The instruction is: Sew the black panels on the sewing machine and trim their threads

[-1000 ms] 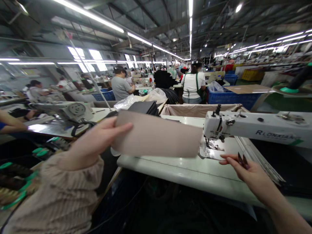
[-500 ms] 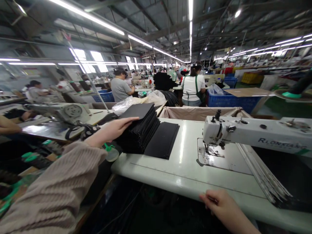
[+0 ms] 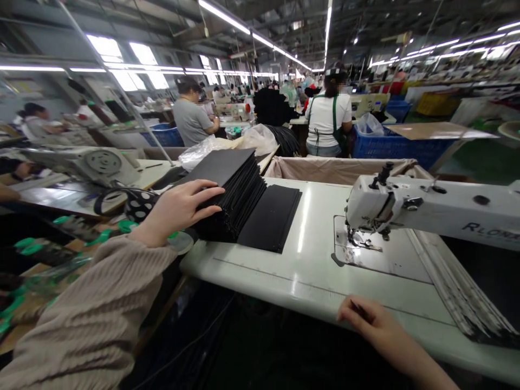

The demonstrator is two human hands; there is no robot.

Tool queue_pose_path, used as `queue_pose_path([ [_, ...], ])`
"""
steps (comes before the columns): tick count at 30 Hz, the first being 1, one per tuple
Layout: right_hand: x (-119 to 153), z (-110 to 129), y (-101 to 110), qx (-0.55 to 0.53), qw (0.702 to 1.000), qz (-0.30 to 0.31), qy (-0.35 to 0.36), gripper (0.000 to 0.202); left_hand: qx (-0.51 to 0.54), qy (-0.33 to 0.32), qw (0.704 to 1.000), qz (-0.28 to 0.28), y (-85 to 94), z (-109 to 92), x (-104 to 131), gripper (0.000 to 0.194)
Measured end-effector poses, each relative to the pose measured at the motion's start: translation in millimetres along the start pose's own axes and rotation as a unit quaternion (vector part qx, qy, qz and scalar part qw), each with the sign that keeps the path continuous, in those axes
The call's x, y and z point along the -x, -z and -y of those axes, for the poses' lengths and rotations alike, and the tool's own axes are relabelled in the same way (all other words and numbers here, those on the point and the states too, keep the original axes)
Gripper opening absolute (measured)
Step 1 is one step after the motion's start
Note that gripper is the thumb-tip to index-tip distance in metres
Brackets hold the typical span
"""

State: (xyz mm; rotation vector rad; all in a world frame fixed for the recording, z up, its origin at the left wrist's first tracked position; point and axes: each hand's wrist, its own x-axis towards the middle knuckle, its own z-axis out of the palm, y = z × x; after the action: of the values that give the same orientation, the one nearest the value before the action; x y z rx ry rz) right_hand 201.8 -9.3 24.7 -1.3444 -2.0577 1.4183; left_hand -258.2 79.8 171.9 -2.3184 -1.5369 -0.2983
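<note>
My left hand [image 3: 182, 207] rests on the near left corner of a tall stack of black flat panels [image 3: 238, 189], fingers apart and the thumb along the near side. Right beside the stack, a lower pile of black panels [image 3: 270, 216] lies flat on the pale sewing table [image 3: 260, 271]. My right hand [image 3: 368, 319] is at the table's front edge with its fingers curled in. A small dark thing shows between them, too little of it to name. To the right stands a white sewing machine [image 3: 374, 203], its needle area away from both hands.
Under the machine arm lies a bundle of black pieces with whitish edges [image 3: 459, 287]. Thread cones [image 3: 30, 246] crowd the lower left, near a neighbouring sewing machine [image 3: 101, 165]. A cloth-lined bin [image 3: 341, 170] borders the table's far side. Two co-workers are beyond it.
My left hand has slid from lying flat on the stack's top to its near corner, with fingers spreading. My right hand stays curled by the table edge. The view has tipped down slightly.
</note>
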Motion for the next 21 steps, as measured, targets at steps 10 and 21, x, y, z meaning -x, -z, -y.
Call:
queue_pose_path([
  [10,-6,-7,-1,0.156,0.985,-0.072,-0.028,0.032,0.046,-0.007,0.993,-0.108,-6.3,-23,10,0.054],
  [21,79,-16,58,0.297,0.846,-0.442,0.028,0.043,0.148,0.030,0.985,0.084,-169.6,-148,10,0.051],
])
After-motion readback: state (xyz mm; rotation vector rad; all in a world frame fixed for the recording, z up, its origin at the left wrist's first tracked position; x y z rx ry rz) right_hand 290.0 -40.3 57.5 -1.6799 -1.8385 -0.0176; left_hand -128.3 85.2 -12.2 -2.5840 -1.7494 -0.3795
